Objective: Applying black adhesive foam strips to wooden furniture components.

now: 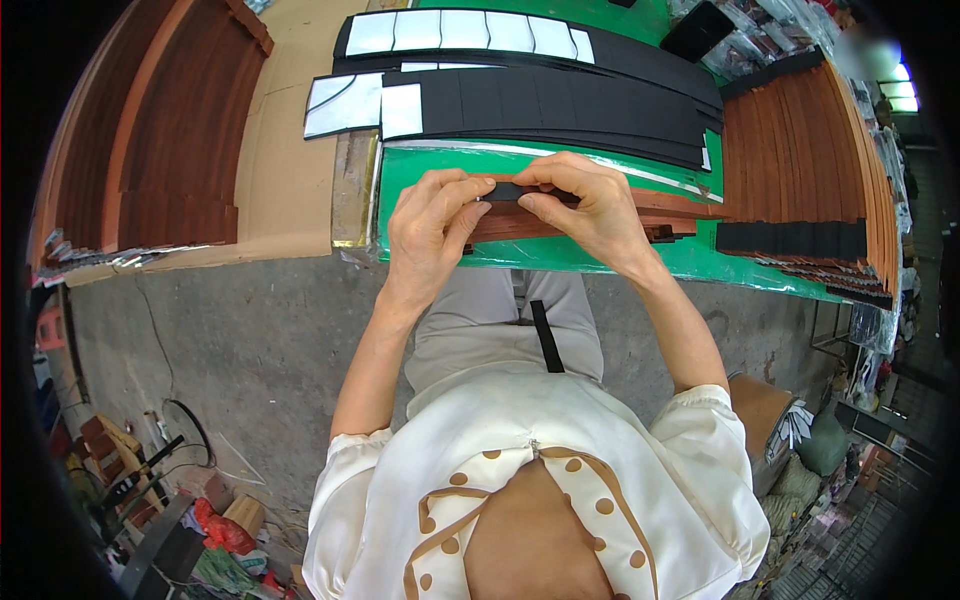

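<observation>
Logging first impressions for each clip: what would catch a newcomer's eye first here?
Both hands, left hand and right hand, meet at mid-frame, pinching a black strip over a brown wood slat on the green table. Behind them lie long black strips with white backing. Stacks of brown slats fill the right side, and more the far left.
</observation>
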A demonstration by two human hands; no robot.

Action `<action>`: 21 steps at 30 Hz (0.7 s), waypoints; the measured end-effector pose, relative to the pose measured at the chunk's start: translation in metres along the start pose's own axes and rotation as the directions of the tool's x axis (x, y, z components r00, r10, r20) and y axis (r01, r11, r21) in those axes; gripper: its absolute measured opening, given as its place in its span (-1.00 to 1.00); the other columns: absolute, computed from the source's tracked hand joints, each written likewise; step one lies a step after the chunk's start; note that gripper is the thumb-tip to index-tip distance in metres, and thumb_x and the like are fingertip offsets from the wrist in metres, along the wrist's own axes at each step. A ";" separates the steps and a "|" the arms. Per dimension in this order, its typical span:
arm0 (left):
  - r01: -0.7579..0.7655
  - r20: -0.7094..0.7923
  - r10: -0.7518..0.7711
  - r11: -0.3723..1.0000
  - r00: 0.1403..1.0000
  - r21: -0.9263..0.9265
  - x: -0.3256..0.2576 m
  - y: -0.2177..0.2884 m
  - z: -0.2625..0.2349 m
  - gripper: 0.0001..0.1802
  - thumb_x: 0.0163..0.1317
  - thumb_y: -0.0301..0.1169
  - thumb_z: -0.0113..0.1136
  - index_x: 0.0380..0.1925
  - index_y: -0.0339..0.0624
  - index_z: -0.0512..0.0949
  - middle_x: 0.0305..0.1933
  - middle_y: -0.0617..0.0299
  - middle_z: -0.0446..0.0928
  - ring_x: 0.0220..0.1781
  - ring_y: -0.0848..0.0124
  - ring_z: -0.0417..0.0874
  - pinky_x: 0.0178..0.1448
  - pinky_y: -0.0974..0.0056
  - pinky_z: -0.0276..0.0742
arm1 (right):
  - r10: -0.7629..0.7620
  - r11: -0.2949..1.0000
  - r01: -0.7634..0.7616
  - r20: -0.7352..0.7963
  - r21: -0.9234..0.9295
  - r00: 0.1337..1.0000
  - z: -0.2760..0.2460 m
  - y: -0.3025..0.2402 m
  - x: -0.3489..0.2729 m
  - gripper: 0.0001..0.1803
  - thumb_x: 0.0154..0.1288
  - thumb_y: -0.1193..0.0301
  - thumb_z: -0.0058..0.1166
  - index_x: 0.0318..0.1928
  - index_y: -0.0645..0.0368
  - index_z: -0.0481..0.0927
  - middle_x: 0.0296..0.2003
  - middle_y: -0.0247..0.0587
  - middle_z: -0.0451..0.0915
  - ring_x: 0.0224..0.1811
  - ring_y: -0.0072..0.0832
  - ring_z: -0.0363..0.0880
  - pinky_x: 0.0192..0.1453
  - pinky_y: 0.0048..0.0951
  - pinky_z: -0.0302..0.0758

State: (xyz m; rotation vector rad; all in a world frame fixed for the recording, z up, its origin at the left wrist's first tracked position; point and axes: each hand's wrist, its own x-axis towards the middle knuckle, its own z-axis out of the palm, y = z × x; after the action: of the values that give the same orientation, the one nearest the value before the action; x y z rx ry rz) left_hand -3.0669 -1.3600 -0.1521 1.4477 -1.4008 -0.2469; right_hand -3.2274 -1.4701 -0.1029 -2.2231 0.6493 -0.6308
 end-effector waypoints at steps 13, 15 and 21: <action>-0.237 0.042 0.237 0.903 0.970 0.357 0.002 0.009 0.002 -0.58 -0.11 -0.57 0.25 -0.15 -0.02 0.62 -0.24 0.21 0.53 -0.31 0.32 0.54 -0.20 0.22 0.42 | -0.308 0.941 0.268 -0.200 -0.205 0.930 0.017 0.012 -0.005 -0.81 -0.05 0.51 0.22 -0.32 0.10 0.64 -0.37 -0.38 0.61 -0.35 -0.40 0.54 -0.32 -0.41 0.53; -0.279 0.031 0.289 0.884 0.957 0.375 -0.002 0.008 0.004 -0.53 -0.14 -0.59 0.22 -0.12 0.02 0.62 -0.25 0.20 0.52 -0.33 0.34 0.54 -0.23 0.24 0.43 | -0.382 0.908 0.329 -0.187 -0.260 0.905 0.019 0.016 -0.012 -0.74 -0.06 0.54 0.25 -0.26 0.19 0.63 -0.31 -0.25 0.62 -0.29 -0.32 0.58 -0.24 -0.36 0.56; -0.231 0.052 0.230 0.881 0.972 0.412 -0.009 0.007 0.008 -0.55 -0.09 -0.63 0.22 -0.12 0.00 0.62 -0.24 0.16 0.48 -0.40 0.33 0.53 -0.38 0.28 0.46 | -0.452 0.850 0.335 -0.237 -0.407 0.860 0.026 0.015 -0.026 -0.65 -0.08 0.56 0.21 -0.17 0.21 0.60 -0.21 -0.21 0.59 -0.17 -0.27 0.55 -0.03 -0.16 0.54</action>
State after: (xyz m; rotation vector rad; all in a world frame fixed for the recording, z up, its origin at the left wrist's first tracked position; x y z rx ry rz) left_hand -3.0797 -1.3548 -0.1547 1.5975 -1.6814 0.2195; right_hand -3.2354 -1.4502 -0.1361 -2.6500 0.4823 -1.1974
